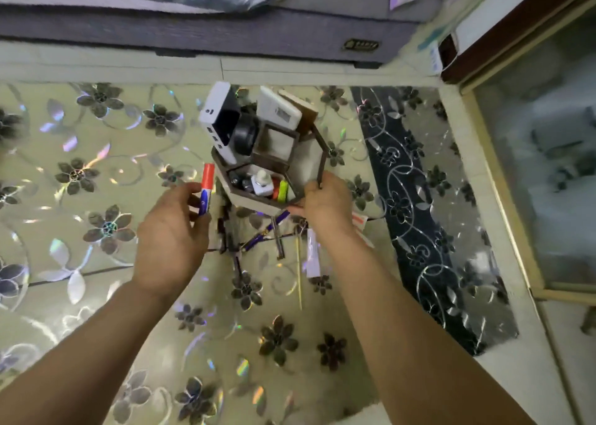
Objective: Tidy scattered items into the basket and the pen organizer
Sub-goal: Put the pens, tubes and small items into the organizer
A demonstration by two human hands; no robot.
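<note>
A wooden pen organizer (306,163) with several compartments stands on the floral table (96,231). It holds a white box-shaped device (216,121), a white remote (279,110), a black round thing (245,136), a small white bottle (263,181) and green and orange highlighters (280,191). My right hand (325,203) grips the organizer's near right corner. My left hand (172,234) holds a marker (205,187) with a red cap and a blue and white body, just left of the organizer. No basket is in view.
Loose on the table below the organizer lie a blue pen (264,231), dark sticks (230,241), a thin wooden skewer (299,273), a white tube (312,257) and a white label (359,223). A grey sofa (193,28) runs along the far side. A glass cabinet (548,166) stands at right.
</note>
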